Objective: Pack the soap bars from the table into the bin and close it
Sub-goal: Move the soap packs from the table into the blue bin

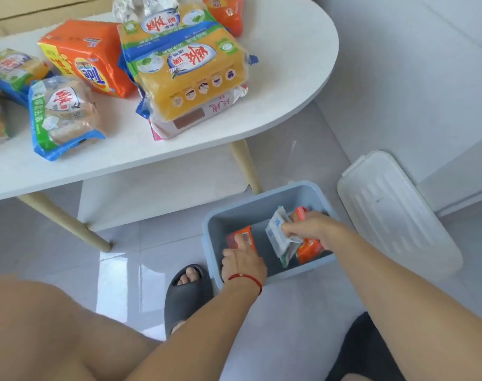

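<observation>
Holding two soap packs (282, 235) in bin (262, 200), seven tabled.

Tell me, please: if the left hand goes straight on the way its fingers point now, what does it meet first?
The left hand already touches the orange soap pack in the bin. Beyond that, probably the bin's far wall, though depth is unclear.
</observation>
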The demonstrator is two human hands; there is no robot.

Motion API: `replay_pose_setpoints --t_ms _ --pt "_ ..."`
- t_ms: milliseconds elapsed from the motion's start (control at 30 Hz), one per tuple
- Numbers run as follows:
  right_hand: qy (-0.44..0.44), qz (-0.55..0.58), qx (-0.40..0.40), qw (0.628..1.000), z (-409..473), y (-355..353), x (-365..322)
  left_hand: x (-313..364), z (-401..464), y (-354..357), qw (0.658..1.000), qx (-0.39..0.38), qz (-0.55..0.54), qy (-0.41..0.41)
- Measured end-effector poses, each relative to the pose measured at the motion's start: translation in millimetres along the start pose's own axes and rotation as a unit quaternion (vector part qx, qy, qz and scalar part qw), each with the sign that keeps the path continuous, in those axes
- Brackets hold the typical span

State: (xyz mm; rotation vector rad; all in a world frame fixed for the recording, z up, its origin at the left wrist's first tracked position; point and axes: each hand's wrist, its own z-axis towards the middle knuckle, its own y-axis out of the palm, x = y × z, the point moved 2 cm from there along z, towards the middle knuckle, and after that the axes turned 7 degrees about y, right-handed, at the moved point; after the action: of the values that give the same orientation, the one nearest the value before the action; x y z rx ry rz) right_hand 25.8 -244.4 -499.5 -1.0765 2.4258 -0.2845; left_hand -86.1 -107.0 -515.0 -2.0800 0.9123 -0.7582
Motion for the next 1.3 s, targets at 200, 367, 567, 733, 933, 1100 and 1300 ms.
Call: replay_pose_setpoints --t_ms 200,367,567,733,933,1100,1300 --pt "0.002 -0.072 -0.03 0.997 32 44 12 -1 20 29 0.987 -0.107 0.117 -0.001" --pt "-0.017 -0.214 0.047 0.976 40 54 17 -1 25 38 0.988 -0.063 0.123 0.064" --pt "-0.024 -0.275 0.075 0.958 37 51 15 -15 28 45 0.985 -0.106 0.067 0.121" --pt "-0.01 -0.372 0.104 0.922 25 51 3 -14 33 36 0.986 -0.117 0.052 0.107" --pt "0.014 -0.305 0.084 0.948 29 51 4 -18 21 36 0.993 -0.076 -0.065 0.057" --pt "-0.025 -0.362 0.063 0.93 36 54 12 -22 22 24 0.995 -0.062 -0.057 0.049" --pt "-0.166 -0.517 0.144 0.827 29 68 3 -29 -29 19 0.982 0.158 -0.032 0.103"
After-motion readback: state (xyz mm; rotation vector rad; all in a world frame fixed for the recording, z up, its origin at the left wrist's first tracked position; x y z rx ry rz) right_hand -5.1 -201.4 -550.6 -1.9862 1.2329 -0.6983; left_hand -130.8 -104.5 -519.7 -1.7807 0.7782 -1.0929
